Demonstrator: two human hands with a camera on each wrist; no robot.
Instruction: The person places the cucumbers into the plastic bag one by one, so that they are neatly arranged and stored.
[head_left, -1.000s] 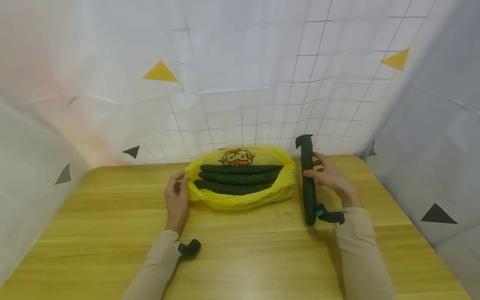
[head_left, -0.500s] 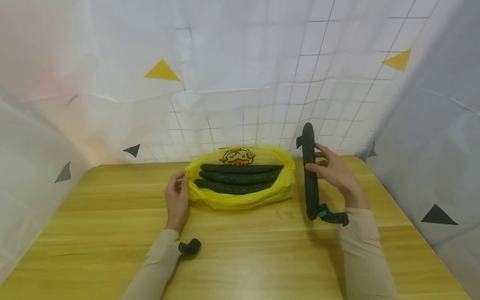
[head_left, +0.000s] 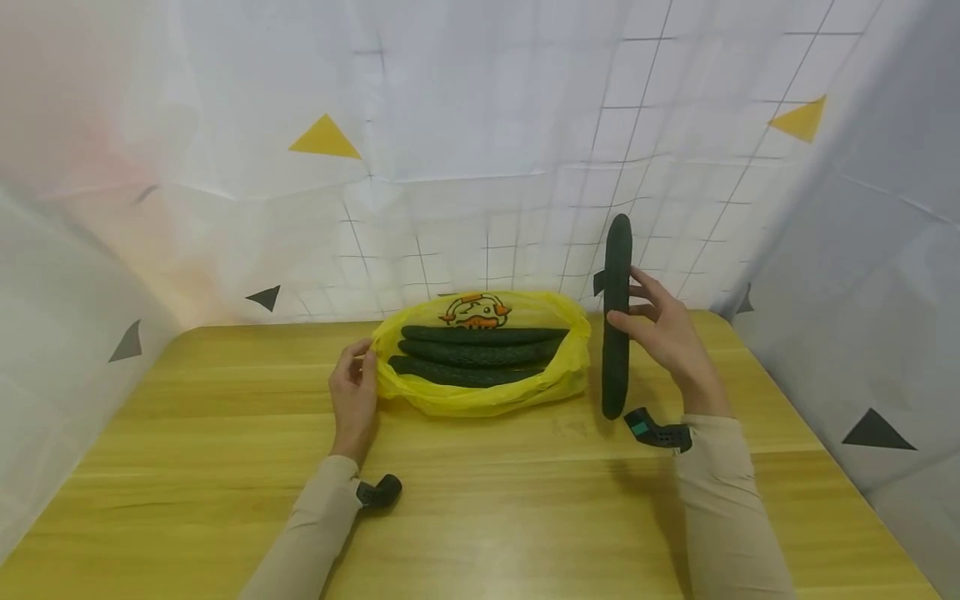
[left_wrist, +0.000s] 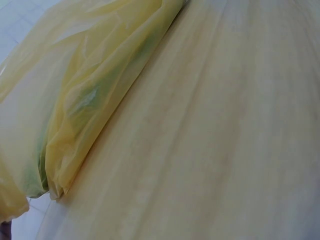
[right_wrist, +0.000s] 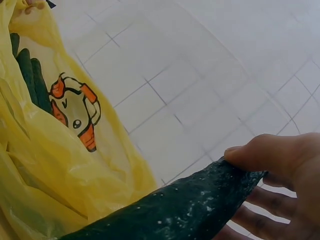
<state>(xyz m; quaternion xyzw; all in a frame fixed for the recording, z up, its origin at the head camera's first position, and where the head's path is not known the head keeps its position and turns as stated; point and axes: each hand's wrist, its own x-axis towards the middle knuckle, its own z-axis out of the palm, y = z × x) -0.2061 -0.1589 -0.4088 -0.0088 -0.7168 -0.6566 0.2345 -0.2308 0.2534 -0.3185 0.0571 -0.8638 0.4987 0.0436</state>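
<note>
My right hand (head_left: 663, 325) grips a long dark green cucumber (head_left: 617, 358) near its middle, thumb on the near side and fingers behind. The cucumber points upward, just right of the yellow plastic bag (head_left: 480, 406), and its lower end hangs over the tabletop. In the right wrist view its bumpy skin (right_wrist: 185, 205) fills the bottom, under the thumb (right_wrist: 250, 152). Inside the open bag lie three cucumbers (head_left: 480, 354) side by side. My left hand (head_left: 354, 396) pinches the bag's left rim between thumb and fingers. The left wrist view shows the bag's side (left_wrist: 100, 100), the hand mostly out of frame.
The wooden table (head_left: 480, 517) runs beneath both forearms. A white sheet with grid lines (head_left: 487, 208) stands close behind the bag, and pale sheets (head_left: 885, 275) enclose the sides. A duck picture (head_left: 476, 312) is printed on the bag's back inner wall.
My right hand has lifted the cucumber higher, its top end rising against the back sheet and its lower end moving away from me. The left hand and the bag stay in place.
</note>
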